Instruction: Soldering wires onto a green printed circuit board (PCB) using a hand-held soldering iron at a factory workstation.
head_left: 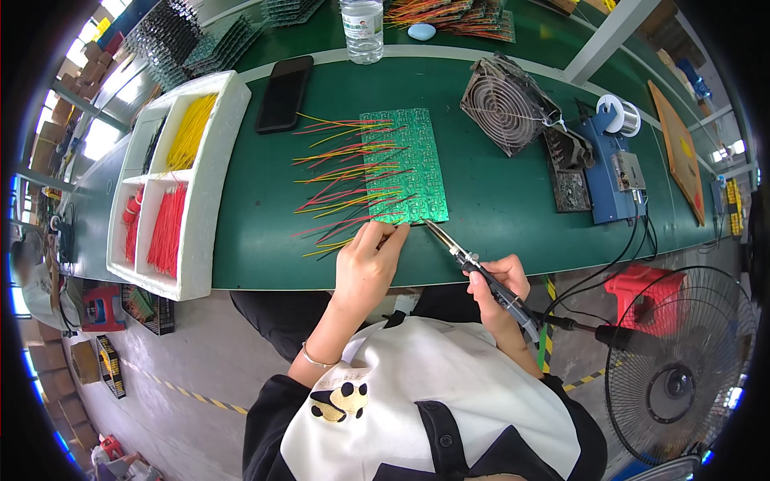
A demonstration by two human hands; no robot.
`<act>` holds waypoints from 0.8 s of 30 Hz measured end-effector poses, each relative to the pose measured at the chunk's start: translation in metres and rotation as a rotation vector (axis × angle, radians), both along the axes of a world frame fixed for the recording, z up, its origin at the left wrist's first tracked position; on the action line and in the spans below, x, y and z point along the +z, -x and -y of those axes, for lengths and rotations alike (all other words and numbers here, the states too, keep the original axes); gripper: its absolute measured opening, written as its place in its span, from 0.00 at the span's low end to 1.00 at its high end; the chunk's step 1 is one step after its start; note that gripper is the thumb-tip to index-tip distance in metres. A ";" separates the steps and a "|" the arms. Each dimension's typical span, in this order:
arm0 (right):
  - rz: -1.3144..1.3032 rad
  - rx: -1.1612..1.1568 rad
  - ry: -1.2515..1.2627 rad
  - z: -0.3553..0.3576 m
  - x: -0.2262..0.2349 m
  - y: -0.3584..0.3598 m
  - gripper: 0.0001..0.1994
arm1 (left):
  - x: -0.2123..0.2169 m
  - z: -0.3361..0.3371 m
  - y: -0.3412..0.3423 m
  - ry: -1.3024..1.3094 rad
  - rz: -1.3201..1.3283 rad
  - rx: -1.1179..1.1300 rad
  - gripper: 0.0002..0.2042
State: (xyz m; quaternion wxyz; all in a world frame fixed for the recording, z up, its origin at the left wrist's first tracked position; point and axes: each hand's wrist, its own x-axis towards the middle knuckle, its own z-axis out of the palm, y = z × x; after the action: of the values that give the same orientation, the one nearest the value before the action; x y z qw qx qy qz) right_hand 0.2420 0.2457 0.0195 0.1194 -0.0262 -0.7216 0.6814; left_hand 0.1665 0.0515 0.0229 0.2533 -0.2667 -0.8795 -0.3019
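A green circuit board panel (425, 164) lies on the bench, with rows of red, yellow and black wires (333, 180) fanning out from it to the left. My left hand (369, 260) is closed in a pinch at the panel's near edge, on what looks like a thin dark wire; its fingers cover most of it. In my right hand (501, 290) is a soldering iron (477, 272), gripped by its black handle. The iron's tip touches or nearly touches the near edge of the panel, just right of my left fingertips.
A white foam box (212, 184) of red, yellow and black wires stands left. Behind are a black phone (285, 94) and water bottle (362, 32). A small metal-grilled fan (507, 104) and blue solder feeder (613, 172) with spool stand right. A pedestal fan (674, 377) is nearby.
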 end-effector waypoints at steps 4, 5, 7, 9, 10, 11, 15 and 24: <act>-0.007 -0.049 0.052 0.004 0.007 0.001 0.09 | 0.000 0.000 0.000 -0.004 -0.007 -0.003 0.15; -0.001 -0.072 0.088 0.003 0.007 0.001 0.09 | 0.000 0.000 0.000 -0.007 -0.012 -0.006 0.15; 0.005 -0.095 0.124 0.001 0.008 0.003 0.09 | 0.000 0.000 -0.001 -0.005 -0.011 -0.005 0.15; -0.022 -0.133 0.199 0.000 0.009 0.007 0.09 | 0.000 0.000 -0.001 -0.002 -0.009 -0.004 0.15; -0.040 -0.136 0.183 -0.001 0.010 0.009 0.09 | 0.001 0.000 -0.001 -0.001 -0.010 -0.003 0.15; -0.040 -0.135 0.183 -0.001 0.010 0.010 0.09 | 0.001 0.000 -0.001 -0.001 -0.011 -0.003 0.15; -0.060 -0.139 0.170 -0.002 0.009 0.013 0.09 | 0.002 -0.002 0.000 -0.008 -0.005 0.024 0.13; -0.188 -0.206 0.191 -0.007 0.006 0.023 0.08 | 0.016 0.003 0.004 0.038 -0.059 0.134 0.14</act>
State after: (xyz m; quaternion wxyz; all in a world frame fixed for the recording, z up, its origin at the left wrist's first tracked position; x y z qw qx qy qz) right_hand 0.2186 0.2523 0.0255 0.2525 -0.0476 -0.6327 0.7305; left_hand 0.1630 0.0481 0.0386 0.2935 -0.2206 -0.8933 -0.2594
